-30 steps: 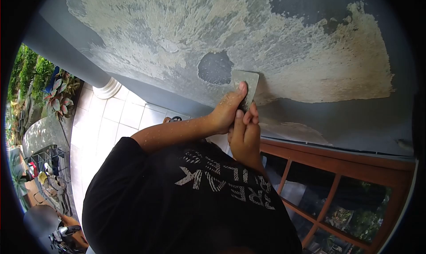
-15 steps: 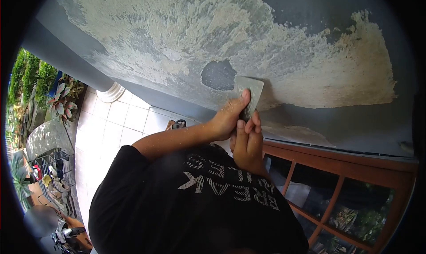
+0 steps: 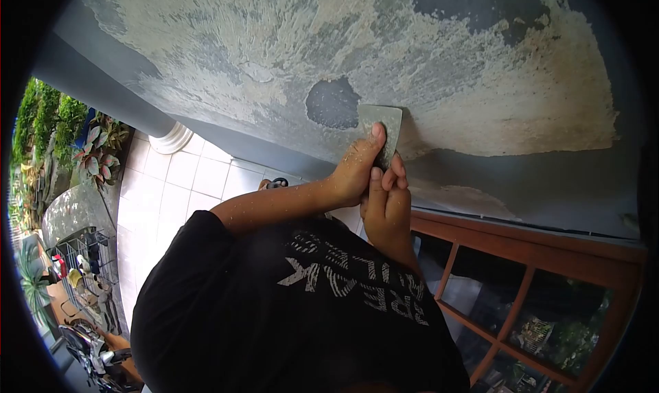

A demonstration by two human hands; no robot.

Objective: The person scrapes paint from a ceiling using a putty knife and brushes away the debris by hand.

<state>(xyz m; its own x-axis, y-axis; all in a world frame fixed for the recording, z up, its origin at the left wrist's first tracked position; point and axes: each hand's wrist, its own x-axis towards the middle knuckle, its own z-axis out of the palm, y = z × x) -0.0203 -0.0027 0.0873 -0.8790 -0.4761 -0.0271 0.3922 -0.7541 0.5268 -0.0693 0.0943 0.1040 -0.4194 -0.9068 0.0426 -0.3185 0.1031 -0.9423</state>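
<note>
A flat grey metal scraper (image 3: pixel 390 118) has its blade edge against the peeling wall (image 3: pixel 467 105), just right of a smooth dark grey patch (image 3: pixel 332 103). My left hand (image 3: pixel 353 163) grips it, with the thumb pressed along the blade's face. Below that, my right hand (image 3: pixel 386 204) is closed round the lower end, its fingertips by the blade's lower edge. The handle is hidden by both hands. Pale flecks of dust cling to the left hand and forearm.
Above and around the hands, the wall is rough, with paint partly off. A wood-framed window (image 3: pixel 504 276) is at lower right. To the left are a round column (image 3: pixel 171 137), a tiled floor (image 3: pixel 180 175), plants (image 3: pixel 96 156), a wire rack holding shoes (image 3: pixel 86 269) and a motorcycle (image 3: pixel 89 348).
The scraper and both hands sit slightly higher in view, and the wall has shifted up as well. The grip is unchanged, and the blade stays beside the dark patch.
</note>
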